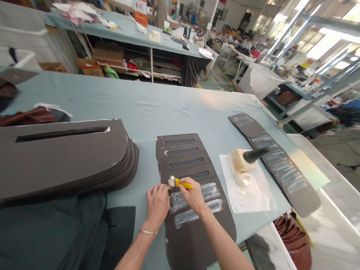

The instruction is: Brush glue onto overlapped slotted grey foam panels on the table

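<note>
My right hand pinches the yellow brush, its long handle lying sideways over the dark sheet. Its white tip points left, just beside my left hand, whose fingers lie close together.

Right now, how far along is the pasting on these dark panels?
Done: the far-right panel carries white streaks along its length. In hand: the right hand holds a yellow tool on the middle panel, streaked low down, the left hand beside it. Left: that panel's upper slots and the stack look mostly bare.
</note>
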The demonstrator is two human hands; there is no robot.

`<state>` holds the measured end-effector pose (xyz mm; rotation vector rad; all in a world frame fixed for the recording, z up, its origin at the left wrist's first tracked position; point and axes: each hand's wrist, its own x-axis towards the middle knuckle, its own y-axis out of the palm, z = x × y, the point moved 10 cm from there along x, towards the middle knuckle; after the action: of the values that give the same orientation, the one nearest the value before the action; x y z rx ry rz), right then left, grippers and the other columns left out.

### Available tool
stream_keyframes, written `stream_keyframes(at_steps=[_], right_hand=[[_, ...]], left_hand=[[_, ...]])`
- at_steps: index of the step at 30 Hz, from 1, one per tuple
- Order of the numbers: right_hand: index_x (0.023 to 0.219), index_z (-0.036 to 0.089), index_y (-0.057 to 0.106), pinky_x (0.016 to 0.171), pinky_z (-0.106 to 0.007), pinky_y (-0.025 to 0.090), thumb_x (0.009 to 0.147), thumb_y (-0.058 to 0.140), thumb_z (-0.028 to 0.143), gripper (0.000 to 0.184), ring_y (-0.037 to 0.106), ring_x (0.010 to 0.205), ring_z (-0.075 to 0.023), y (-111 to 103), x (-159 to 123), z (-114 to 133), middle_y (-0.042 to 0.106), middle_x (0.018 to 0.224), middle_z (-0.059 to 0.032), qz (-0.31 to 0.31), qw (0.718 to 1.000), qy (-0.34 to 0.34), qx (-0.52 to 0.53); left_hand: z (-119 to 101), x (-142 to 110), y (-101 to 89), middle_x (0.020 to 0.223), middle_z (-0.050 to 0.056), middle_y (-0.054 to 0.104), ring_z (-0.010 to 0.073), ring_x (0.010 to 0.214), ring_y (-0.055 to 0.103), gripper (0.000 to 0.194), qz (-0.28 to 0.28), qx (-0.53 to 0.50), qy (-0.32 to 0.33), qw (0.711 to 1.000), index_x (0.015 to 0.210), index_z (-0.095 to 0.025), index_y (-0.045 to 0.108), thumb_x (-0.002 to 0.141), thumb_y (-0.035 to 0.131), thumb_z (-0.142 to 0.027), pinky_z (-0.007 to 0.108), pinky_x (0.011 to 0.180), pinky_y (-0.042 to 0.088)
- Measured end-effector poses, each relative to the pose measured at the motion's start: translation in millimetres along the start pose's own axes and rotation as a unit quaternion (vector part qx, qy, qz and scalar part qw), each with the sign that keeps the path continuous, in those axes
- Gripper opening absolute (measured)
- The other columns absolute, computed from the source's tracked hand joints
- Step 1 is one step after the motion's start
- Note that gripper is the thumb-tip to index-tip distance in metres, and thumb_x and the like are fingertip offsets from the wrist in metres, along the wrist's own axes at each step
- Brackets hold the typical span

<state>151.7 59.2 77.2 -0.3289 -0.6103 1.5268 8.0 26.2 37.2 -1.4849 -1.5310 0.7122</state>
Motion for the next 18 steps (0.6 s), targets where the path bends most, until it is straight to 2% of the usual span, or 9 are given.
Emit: stream_keyframes(at_steps=[2, 4, 6, 11, 13, 16, 18], right_hand=[[0.083, 0.02, 0.067, 0.065, -0.025, 0.046, 0.079, 0.052, 0.032, 0.02, 0.059, 0.068, -0.0154, -31, 5, -32, 0.067, 0.078, -0.002, -0.033, 0.998, 0.046, -0.028], [0.081, 0.018, 0.067, 0.061, -0.025, 0.044, 0.077, 0.052, 0.038, 0.025, 0.057, 0.063, -0.0155, -78, 6, -66, 0.065, 0.072, -0.002, -0.094, 0.988, 0.1, -0.07], [0.079, 0.017, 0.067, 0.059, -0.026, 0.043, 0.075, 0.052, 0.041, 0.029, 0.055, 0.061, -0.0157, -116, 5, -86, 0.064, 0.069, -0.0022, -0.146, 0.974, 0.133, -0.108], [0.081, 0.017, 0.068, 0.056, -0.025, 0.041, 0.074, 0.053, 0.042, 0.031, 0.054, 0.057, -0.015, -151, -4, -86, 0.064, 0.067, -0.002, -0.201, 0.959, 0.16, -0.116], [0.082, 0.016, 0.068, 0.054, -0.025, 0.041, 0.073, 0.053, 0.042, 0.032, 0.055, 0.054, -0.0155, -181, -20, -89, 0.063, 0.061, -0.0013, -0.263, 0.938, 0.2, -0.109], [0.081, 0.014, 0.068, 0.053, -0.025, 0.041, 0.073, 0.051, 0.04, 0.033, 0.056, 0.05, -0.0165, -251, -59, -102, 0.06, 0.052, -0.0005, -0.376, 0.881, 0.255, -0.134], [0.08, 0.014, 0.068, 0.053, -0.026, 0.04, 0.072, 0.05, 0.039, 0.032, 0.056, 0.049, -0.0173, -296, -84, -114, 0.06, 0.05, -0.0008, -0.433, 0.841, 0.282, -0.158]], left_hand=[[2, 0, 2.4, 0.102, 0.008, 0.063, 0.0242, 0.104, 0.052, 0.03, 0.004, 0.005, 0.008, 1.0, 0.104, -0.021, 0.061, 0.087, 0.038, -0.013, 0.045, 0.093, 0.032], [4, -2, 3.0, 0.103, 0.009, 0.063, 0.0247, 0.106, 0.051, 0.031, 0.002, 0.004, 0.011, 1.0, 0.106, -0.021, 0.06, 0.087, 0.036, -0.013, 0.045, 0.093, 0.032], [4, -4, 3.5, 0.102, 0.009, 0.063, 0.0249, 0.106, 0.051, 0.031, 0.0, 0.001, 0.012, 1.0, 0.106, -0.02, 0.06, 0.088, 0.036, -0.014, 0.045, 0.093, 0.032], [11, 1, 7.5, 0.1, 0.007, 0.064, 0.0248, 0.102, 0.053, 0.026, 0.004, -0.031, -0.014, 0.999, 0.101, -0.022, 0.061, 0.089, 0.038, -0.022, 0.044, 0.092, 0.034], [22, 4, 8.9, 0.1, 0.007, 0.065, 0.0242, 0.098, 0.055, 0.026, 0.006, -0.075, -0.044, 0.996, 0.099, -0.023, 0.062, 0.089, 0.039, -0.03, 0.042, 0.089, 0.038], [45, 7, 9.0, 0.098, 0.007, 0.065, 0.0225, 0.093, 0.058, 0.033, 0.005, -0.162, -0.099, 0.982, 0.097, -0.021, 0.06, 0.086, 0.038, -0.043, 0.037, 0.085, 0.043], [65, 4, 13.8, 0.088, 0.005, 0.064, 0.0212, 0.083, 0.059, 0.035, 0.031, -0.176, -0.173, 0.969, 0.09, -0.022, 0.058, 0.083, 0.038, -0.05, 0.033, 0.076, 0.045]])
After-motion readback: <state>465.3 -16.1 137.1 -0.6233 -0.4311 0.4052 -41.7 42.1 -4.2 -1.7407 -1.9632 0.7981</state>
